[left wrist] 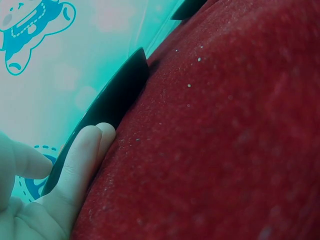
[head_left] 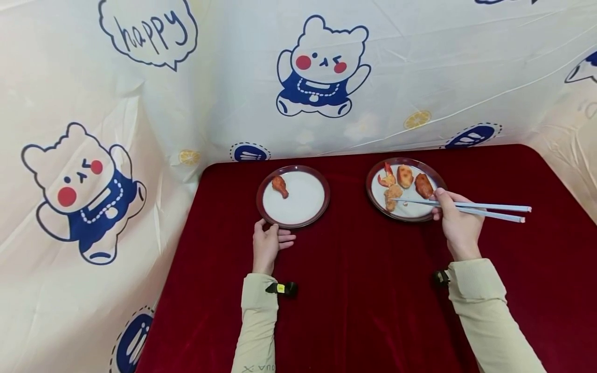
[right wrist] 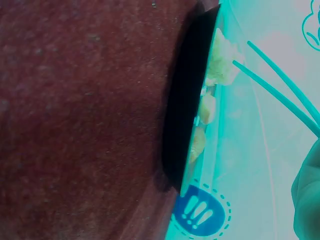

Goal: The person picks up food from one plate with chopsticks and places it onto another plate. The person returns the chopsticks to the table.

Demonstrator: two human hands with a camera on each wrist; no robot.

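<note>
In the head view my left hand (head_left: 266,244) is at the near rim of the left plate (head_left: 303,207), which holds a small drumstick (head_left: 280,186). Its fingers look straight; in the left wrist view fingers (left wrist: 82,150) lie along the plate's dark outside. My right hand (head_left: 459,225) grips a pair of pale blue chopsticks (head_left: 489,207) near their middle. Their tips reach over the right plate (head_left: 410,215) and overlap a breaded, fried piece of food (head_left: 391,201). In the right wrist view the two chopstick tips stand apart, one right at that pale piece (right wrist: 225,60).
On the right plate also lie a glossy brown piece (head_left: 424,185), an oval golden piece (head_left: 404,176) and a red and yellow piece (head_left: 387,177). Dark red cloth (head_left: 350,280) covers the table. A printed curtain (head_left: 252,93) stands behind and at both sides.
</note>
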